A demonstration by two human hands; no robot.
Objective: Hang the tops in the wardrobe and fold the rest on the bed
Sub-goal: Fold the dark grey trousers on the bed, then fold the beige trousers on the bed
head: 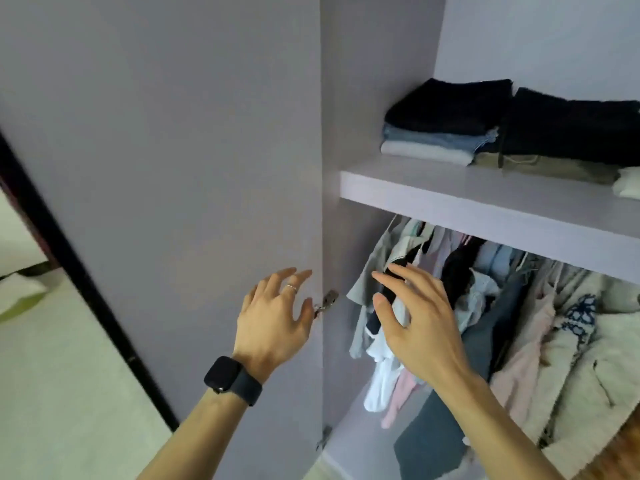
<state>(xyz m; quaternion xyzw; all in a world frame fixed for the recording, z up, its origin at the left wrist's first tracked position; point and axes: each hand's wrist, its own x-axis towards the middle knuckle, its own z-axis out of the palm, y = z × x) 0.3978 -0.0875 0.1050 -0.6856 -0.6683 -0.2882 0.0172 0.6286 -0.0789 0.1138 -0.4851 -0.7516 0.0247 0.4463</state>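
my left hand [273,320] and right hand [415,323] are spread, empty; the right is nearer the hanging tops [519,306], perhaps touching, below the shelf [485,209] edge.

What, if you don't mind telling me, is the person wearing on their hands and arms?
The left hand has a thin silver ring on one finger, and its wrist carries a black watch with a rounded rectangular face and a dark strap. The right hand shows no ring or band. No sleeves are in view.
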